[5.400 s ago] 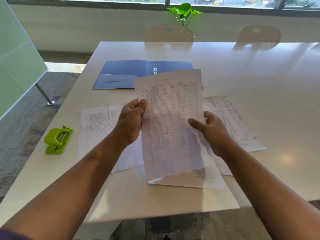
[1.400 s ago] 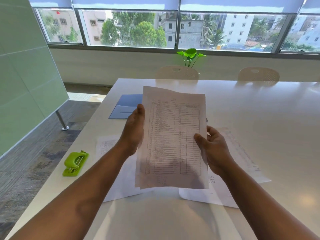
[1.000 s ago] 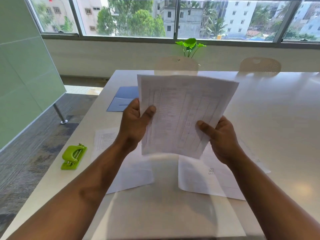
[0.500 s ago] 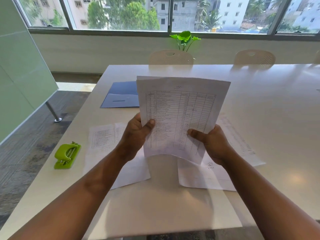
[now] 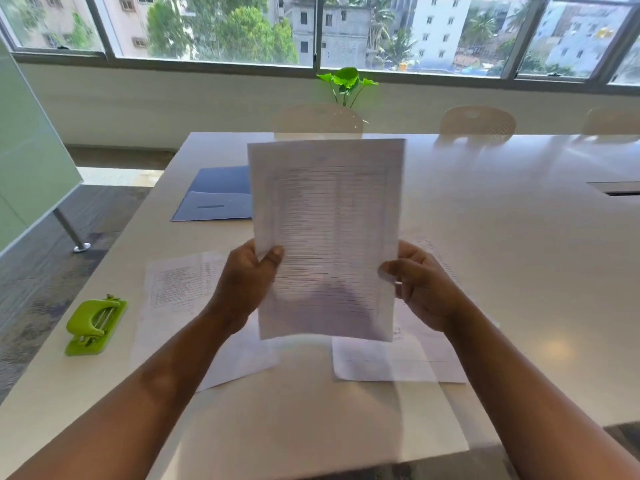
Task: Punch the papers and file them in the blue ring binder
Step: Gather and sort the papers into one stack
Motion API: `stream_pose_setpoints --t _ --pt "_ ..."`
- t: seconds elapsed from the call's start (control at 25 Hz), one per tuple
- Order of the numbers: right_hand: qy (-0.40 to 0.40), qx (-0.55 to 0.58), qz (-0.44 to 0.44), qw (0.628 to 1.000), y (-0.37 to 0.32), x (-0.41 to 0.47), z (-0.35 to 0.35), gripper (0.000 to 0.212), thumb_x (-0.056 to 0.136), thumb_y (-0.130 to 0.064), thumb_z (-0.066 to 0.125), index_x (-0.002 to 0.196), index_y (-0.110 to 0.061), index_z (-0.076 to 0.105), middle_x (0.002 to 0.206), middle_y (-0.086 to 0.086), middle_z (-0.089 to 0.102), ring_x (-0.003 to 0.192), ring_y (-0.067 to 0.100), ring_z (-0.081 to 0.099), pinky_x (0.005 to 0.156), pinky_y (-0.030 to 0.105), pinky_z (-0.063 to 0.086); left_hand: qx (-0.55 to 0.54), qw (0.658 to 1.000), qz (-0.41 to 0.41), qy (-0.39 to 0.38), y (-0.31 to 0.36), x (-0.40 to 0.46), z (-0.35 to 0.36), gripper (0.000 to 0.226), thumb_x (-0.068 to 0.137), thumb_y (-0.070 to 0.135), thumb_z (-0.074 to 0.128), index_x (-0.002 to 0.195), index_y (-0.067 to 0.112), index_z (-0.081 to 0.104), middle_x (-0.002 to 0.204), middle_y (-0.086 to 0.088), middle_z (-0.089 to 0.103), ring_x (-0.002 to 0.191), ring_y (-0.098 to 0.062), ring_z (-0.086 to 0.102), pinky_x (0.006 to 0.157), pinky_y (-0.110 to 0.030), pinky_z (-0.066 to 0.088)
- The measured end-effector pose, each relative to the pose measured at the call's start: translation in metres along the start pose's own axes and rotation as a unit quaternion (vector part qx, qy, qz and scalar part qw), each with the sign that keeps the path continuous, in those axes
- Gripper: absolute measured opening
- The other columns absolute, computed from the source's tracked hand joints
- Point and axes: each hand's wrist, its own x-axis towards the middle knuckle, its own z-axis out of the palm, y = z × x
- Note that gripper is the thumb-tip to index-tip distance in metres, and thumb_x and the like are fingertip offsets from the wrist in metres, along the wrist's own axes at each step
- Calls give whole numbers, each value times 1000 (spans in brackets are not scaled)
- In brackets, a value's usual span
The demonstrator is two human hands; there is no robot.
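both hands, left hand (image 5: 244, 284) and right hand (image 5: 424, 287), hold a sheaf of papers (image 5: 327, 237) upright above the tabletop (image 5: 519, 254), fingers pinched on its side edges. this looks like squaring before punching; next comes the green punch (image 5: 95, 325) at left. the blue ring binder (image 5: 216, 195) lies open beyond.

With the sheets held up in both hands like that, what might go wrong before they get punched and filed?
1. The held papers are pinched only near their lower edges by the left hand and right hand, so they may flop or fan out of alignment, giving uneven holes.
2. The green hole punch sits near the table's left edge; a careless reach might knock it off.
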Motion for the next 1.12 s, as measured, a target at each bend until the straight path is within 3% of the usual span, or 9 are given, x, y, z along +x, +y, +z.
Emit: stream_pose_setpoints --t 0.08,0.12,0.2,0.24,0.4,0.56,0.64,0.84,1.12 --pt "78 8 18 997 -2 -2 -21 50 75 -15 53 124 -10 66 127 13 69 106 25 65 88 39 49 -1 999 -40 18 -3 6 -5 18 103 24 58 114 16 68 104 -5 76 97 -25 73 83 -40 60" --pt "144 -40 23 989 2 -3 -31 48 72 -19 54 117 -15 68 120 10 70 103 24 66 85 38 50 13 997 -70 20 -7 7 -8 16 103 24 58 112 16 69 103 -5 76 97 -26 72 82 -40 59" --pt "251 -243 42 936 10 -4 -49 38 70 -27 61 107 -18 69 107 3 73 99 28 69 84 39 54 43 990 -134 9 -15 6 -9 15 102 23 59 110 14 69 101 -4 74 95 -26 71 74 -36 57" --pt "266 -339 66 900 16 -6 -56 39 71 -31 66 106 -16 69 107 3 73 100 29 70 85 41 56 51 986 -161 2 -18 5 -7 16 102 22 59 111 12 68 101 -5 74 93 -25 71 70 -34 56" --pt "224 -534 178 796 30 -10 -69 82 70 -65 77 128 -10 59 130 9 63 118 30 61 95 39 52 80 969 -232 -22 -25 2 6 14 103 16 57 103 9 68 96 -10 75 86 -25 72 62 -32 54" --pt "184 -615 238 729 42 -9 -67 98 66 -76 75 137 -14 49 142 15 50 128 37 50 106 43 45 119 957 -262 -21 -36 1 12 14 103 17 57 102 9 68 94 -11 76 84 -29 74 66 -37 58" --pt "187 -613 242 728 45 -10 -67 96 68 -71 78 139 -13 47 145 16 45 131 40 46 108 43 41 129 959 -251 -6 -43 0 13 11 102 18 58 102 12 68 94 -10 76 83 -30 75 69 -39 60" --pt "211 -543 223 781 46 -8 -67 93 63 -53 92 134 -12 48 141 15 46 126 36 53 107 44 47 149 968 -201 9 -45 -6 18 8 102 19 59 101 15 66 92 -6 75 83 -28 74 71 -37 59" --pt "220 -500 236 804 40 -6 -66 80 57 -44 97 116 -10 54 117 8 63 109 29 60 94 44 52 149 969 -195 10 -38 -13 19 8 103 18 57 100 17 65 92 -6 74 84 -28 73 70 -35 57"
